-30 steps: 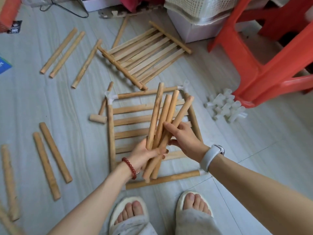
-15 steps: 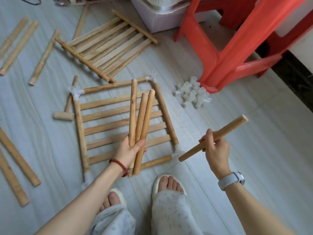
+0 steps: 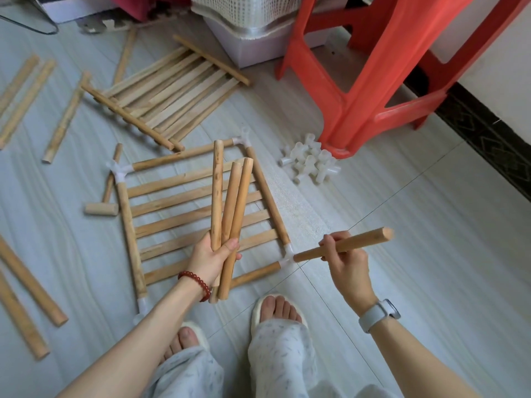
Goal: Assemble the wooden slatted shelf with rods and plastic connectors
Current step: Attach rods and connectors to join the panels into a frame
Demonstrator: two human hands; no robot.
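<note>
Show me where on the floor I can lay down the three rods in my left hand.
Bare floor lies right of the slatted frame, bordered by the pile of connectors, the red stool and the dark skirting. A narrower strip lies between the frame's left rail and the loose rods. Above the frame it is crowded: mallet, second slat panel.

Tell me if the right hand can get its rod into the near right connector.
Probably yes: the right hand holds its rod with the tip right at the connector, and nothing lies between them.

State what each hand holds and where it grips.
Left hand grips three rods near their lower ends. Right hand grips one rod near its middle.
</note>
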